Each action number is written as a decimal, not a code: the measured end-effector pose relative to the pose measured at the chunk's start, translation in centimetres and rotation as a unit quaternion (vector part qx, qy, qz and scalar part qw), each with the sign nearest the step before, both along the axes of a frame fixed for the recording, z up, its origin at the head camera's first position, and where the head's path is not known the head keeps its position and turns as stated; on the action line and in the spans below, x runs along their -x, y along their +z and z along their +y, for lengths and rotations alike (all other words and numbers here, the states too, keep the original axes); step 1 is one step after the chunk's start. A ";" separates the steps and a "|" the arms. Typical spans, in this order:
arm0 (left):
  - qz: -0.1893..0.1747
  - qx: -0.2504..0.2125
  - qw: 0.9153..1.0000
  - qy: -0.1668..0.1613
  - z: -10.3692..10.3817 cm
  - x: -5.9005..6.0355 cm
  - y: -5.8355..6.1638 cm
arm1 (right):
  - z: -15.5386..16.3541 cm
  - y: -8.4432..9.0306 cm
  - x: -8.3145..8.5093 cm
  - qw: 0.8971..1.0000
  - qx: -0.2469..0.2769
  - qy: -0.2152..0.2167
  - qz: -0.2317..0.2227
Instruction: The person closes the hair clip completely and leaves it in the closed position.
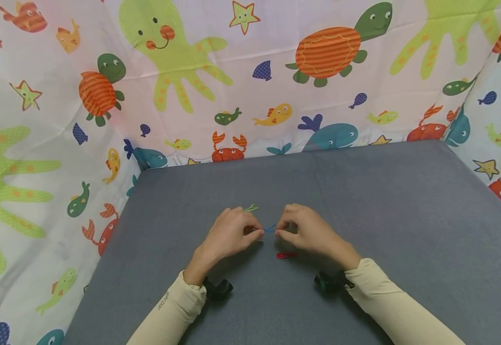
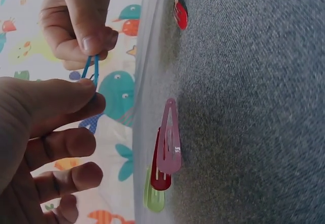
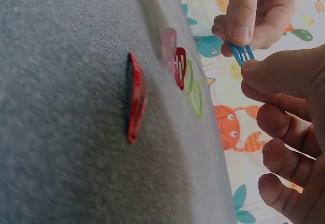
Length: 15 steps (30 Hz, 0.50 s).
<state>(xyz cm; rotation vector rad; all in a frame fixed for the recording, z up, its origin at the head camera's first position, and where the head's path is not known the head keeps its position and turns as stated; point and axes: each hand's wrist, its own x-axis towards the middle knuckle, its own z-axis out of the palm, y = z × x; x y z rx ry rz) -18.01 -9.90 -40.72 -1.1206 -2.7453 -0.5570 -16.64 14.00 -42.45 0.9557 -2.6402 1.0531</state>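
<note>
2 hands meet over the middle of the grey bench (image 1: 362, 201), sharing 1 blue clip (image 1: 269, 229). The left hand (image 1: 229, 235) pinches one end of the clip between thumb and forefinger, and the right hand (image 1: 308, 232) pinches the other end the same way, so the clip spans the small gap between them, lifted just clear of the cloth. The remaining fingers of both hands are loosely curled.

A red clip (image 1: 286, 255) lies flat on the bench just below the right hand, nearer the person, untouched. Beyond the left hand, a green clip (image 1: 251, 208) peeks out past the knuckles; the left wrist view shows it in a small overlapping pile with a pink clip (image 2: 170, 137) and a dark red clip (image 2: 158, 176), pink on top. A sea-creature curtain (image 1: 250, 72) walls the bench on 3 sides.
</note>
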 end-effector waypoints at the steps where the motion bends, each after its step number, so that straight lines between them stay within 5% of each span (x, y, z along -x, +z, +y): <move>1: 0.000 -0.002 1.000 0.002 0.1 0.0 0.0 | 0.1 0.1 0.0 1.000 0.002 0.000 -0.002; 7: 0.006 -0.010 1.000 0.011 0.4 -0.2 0.2 | 0.5 0.0 0.2 1.000 0.013 0.000 -0.003; 15: 0.030 -0.021 0.999 0.015 1.1 0.1 0.2 | 0.6 0.0 0.3 0.998 0.015 -0.030 0.054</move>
